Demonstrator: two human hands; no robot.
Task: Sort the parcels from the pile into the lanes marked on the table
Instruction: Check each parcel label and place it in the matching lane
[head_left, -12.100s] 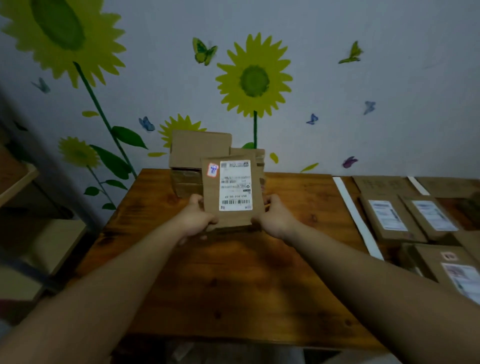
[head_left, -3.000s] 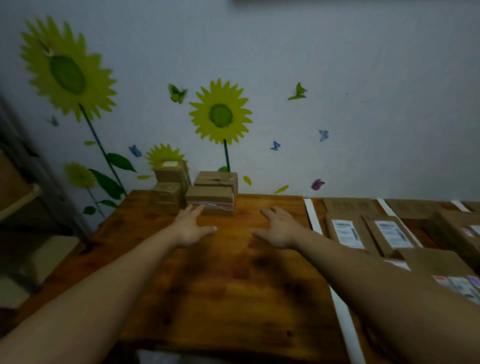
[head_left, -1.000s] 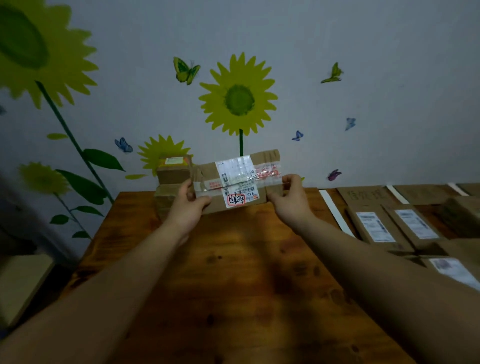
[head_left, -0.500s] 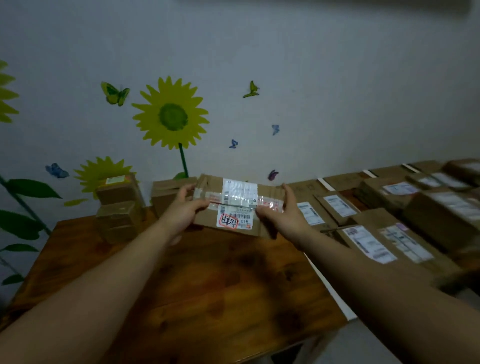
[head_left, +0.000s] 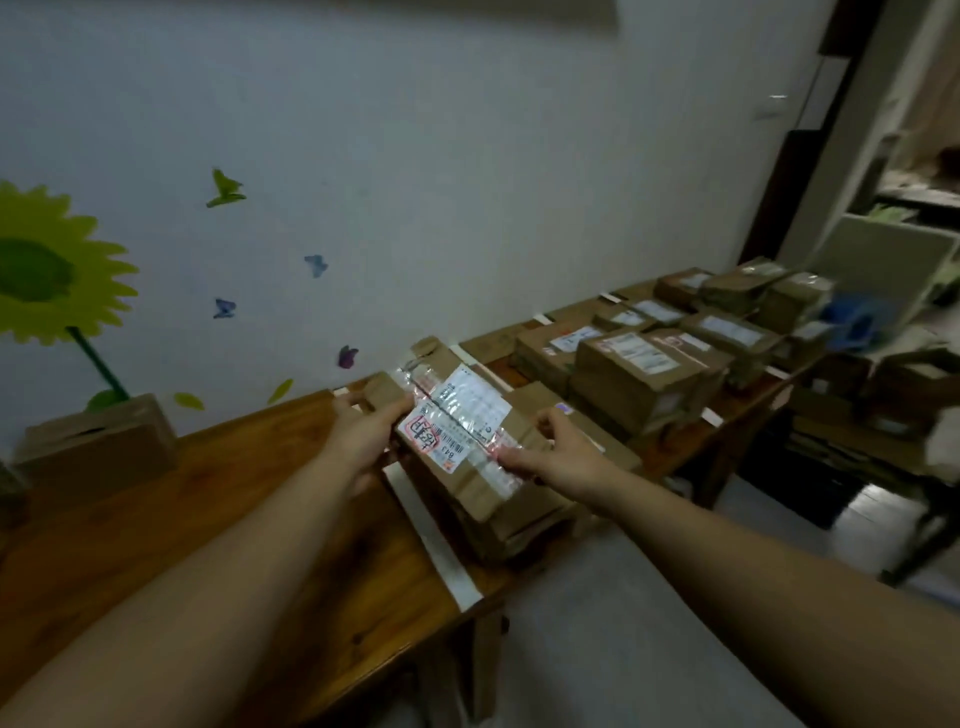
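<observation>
A flat cardboard parcel with a white label, a red stamp and clear tape is held between both hands above the first lane. My left hand grips its left end and my right hand pinches its near right edge. It hovers just over a low stack of parcels lying right of a white tape line. One leftover box of the pile stands at the far left by the wall.
The wooden table runs right along the wall. Further lanes hold stacked parcels and more boxes toward the far end. A grey panel and blue item sit beyond. The floor lies below right.
Both hands carried the parcel to the right, from the bare wood over the tape line to above the first lane's stack. The view swung right, so the pile slid to the left edge.
</observation>
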